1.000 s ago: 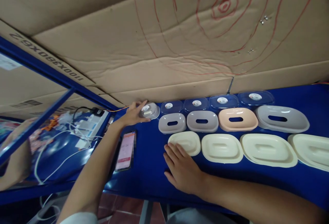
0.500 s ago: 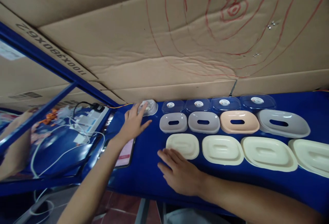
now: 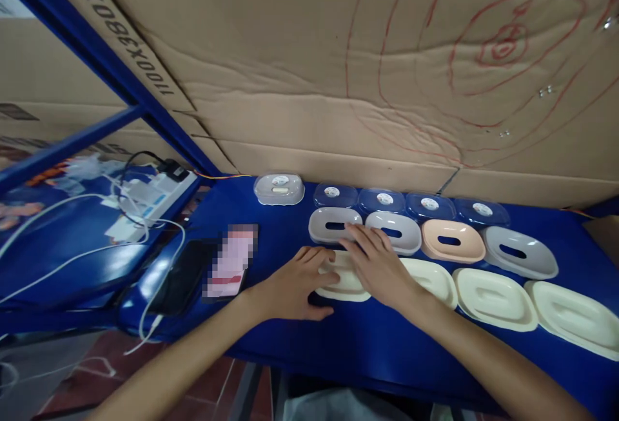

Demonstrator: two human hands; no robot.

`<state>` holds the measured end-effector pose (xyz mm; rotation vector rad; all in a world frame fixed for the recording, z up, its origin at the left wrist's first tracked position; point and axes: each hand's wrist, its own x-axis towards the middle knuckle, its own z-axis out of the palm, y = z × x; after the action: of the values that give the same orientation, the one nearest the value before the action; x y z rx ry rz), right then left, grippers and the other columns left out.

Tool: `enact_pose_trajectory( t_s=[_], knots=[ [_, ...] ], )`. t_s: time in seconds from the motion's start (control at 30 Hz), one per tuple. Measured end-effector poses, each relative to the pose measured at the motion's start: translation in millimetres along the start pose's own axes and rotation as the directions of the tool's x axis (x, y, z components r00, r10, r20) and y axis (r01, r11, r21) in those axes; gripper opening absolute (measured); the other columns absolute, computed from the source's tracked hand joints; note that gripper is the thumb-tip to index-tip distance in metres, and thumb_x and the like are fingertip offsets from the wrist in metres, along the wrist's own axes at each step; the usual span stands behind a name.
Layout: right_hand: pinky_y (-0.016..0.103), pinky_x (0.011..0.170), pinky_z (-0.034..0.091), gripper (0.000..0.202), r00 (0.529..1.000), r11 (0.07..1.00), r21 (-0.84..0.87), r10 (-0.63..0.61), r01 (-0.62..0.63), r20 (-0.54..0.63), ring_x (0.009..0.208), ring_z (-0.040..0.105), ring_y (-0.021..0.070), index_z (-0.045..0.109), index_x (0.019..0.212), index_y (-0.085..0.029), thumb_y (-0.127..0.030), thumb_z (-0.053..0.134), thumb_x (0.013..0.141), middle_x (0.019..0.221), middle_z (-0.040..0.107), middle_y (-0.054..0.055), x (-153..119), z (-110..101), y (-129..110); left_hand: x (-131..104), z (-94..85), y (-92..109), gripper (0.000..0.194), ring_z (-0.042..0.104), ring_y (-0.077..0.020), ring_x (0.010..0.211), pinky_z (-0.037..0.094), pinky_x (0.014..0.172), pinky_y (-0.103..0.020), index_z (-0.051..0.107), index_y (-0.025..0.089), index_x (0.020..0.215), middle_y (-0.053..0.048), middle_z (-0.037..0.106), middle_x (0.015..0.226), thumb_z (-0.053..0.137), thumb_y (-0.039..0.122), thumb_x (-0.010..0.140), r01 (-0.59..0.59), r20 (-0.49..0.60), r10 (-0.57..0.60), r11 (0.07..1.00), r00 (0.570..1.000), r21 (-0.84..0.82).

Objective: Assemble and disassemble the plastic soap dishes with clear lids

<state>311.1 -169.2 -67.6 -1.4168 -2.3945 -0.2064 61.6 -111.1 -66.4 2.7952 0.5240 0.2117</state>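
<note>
My left hand [image 3: 297, 284] is at the left end of the leftmost cream oval tray [image 3: 344, 287], thumb and fingers apart, and its fingertips cover part of that tray. Over the same tray's right side reaches my right hand [image 3: 382, 266], its fingers stretched toward the leftmost grey slotted dish [image 3: 325, 233]. Whether either hand touches the tray or dish, I cannot tell. Behind these lies a clear lid [image 3: 331, 195] with a round label. An assembled covered soap dish [image 3: 279, 189] stands at the back left, apart from both hands.
More cream trays [image 3: 493, 298], a peach slotted dish [image 3: 452, 240], grey dishes [image 3: 520, 252] and clear lids [image 3: 382, 200] continue rightward in rows. Left are a phone [image 3: 232, 260], white cables and a power strip [image 3: 164, 198]. Cardboard [image 3: 290, 53] walls the back.
My left hand has left the covered soap dish at the back and come to the leftmost cream tray. My right hand has shifted across that tray toward the grey dishes. The view has turned slightly.
</note>
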Motion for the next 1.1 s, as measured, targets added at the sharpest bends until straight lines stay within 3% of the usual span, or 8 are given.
enact_pose_trajectory(
  t_s=[0.17,0.3,0.5,0.63,0.77,0.93,1.1],
  knots=[
    [0.058,0.122,0.038,0.040,0.998,0.999,-0.034,0.026,-0.024,0.065,0.149,0.052,0.0341,0.066,0.148,-0.019,-0.028,0.052,0.112,0.162,0.059,0.015,5.4,0.7,26.2,8.0,4.7,-4.3,0.029,0.058,-0.0347,0.127,0.042,0.110,-0.050,0.074,0.022,0.092,-0.011,0.064,0.129,0.082,0.049,0.085,-0.122,-0.022,0.122,0.992,0.992,-0.013],
    [0.052,0.119,0.040,0.038,0.998,1.000,-0.014,0.017,-0.016,0.068,0.140,0.060,0.0292,0.067,0.148,-0.026,-0.030,0.058,0.111,0.151,0.068,0.011,8.3,2.7,35.5,5.9,15.6,-4.4,0.030,0.059,-0.0339,0.123,0.039,0.113,-0.052,0.072,0.022,0.098,-0.011,0.065,0.128,0.080,0.048,0.084,-0.159,-0.059,0.157,0.987,0.986,-0.034],
    [0.045,0.109,0.047,0.029,0.999,0.999,-0.041,0.027,-0.029,-0.041,0.115,0.070,0.0253,0.076,0.135,-0.027,-0.031,0.065,0.109,0.126,0.080,0.007,18.4,-0.6,38.4,-6.6,4.5,-17.0,0.060,0.055,-0.0388,0.132,0.037,0.116,-0.053,0.063,0.020,0.132,-0.017,0.059,0.144,0.085,0.046,0.082,-0.055,-0.128,0.045,0.995,0.991,-0.079],
    [0.043,0.102,0.051,0.025,0.983,0.998,0.006,0.060,-0.060,-0.173,0.112,0.071,0.0255,0.078,0.130,-0.027,-0.030,0.070,0.106,0.118,0.081,0.006,16.3,-27.6,40.2,-4.6,1.8,-26.9,0.071,0.060,-0.0388,0.128,0.039,0.112,-0.053,0.057,0.020,0.137,-0.017,0.062,0.142,0.089,0.049,0.081,0.028,-0.089,-0.038,0.993,0.995,-0.113],
    [0.046,0.099,0.055,0.049,0.974,0.999,0.011,0.053,-0.052,-0.220,0.109,0.072,0.0266,0.069,0.147,-0.034,-0.021,0.076,0.101,0.120,0.078,0.007,-9.4,-54.9,31.8,-0.4,5.4,-30.3,0.084,0.060,-0.0398,0.131,0.038,0.112,-0.053,0.050,0.021,0.144,-0.016,0.065,0.142,0.093,0.051,0.077,0.115,-0.085,-0.136,0.971,0.987,-0.210],
    [0.048,0.097,0.055,0.070,0.988,0.999,-0.007,0.038,-0.039,-0.152,0.107,0.072,0.0278,0.056,0.160,-0.037,-0.013,0.078,0.098,0.121,0.078,0.008,-48.7,-55.7,13.8,-1.6,7.8,-27.2,0.117,0.057,-0.0413,0.140,0.035,0.116,-0.053,0.021,0.027,0.168,-0.017,0.057,0.157,0.093,0.052,0.080,0.168,-0.090,-0.197,0.950,0.976,-0.265],
    [0.046,0.096,0.055,0.076,0.987,1.000,0.019,0.005,-0.003,-0.158,0.105,0.072,0.0270,0.052,0.163,-0.033,-0.010,0.079,0.096,0.113,0.080,0.007,-52.3,-43.6,3.2,-2.8,8.6,-24.3,0.146,0.055,-0.0431,0.144,0.035,0.117,-0.054,-0.014,0.028,0.172,-0.022,0.051,0.164,0.094,0.058,0.079,0.184,-0.074,-0.204,0.959,0.976,-0.215]
  ],
)
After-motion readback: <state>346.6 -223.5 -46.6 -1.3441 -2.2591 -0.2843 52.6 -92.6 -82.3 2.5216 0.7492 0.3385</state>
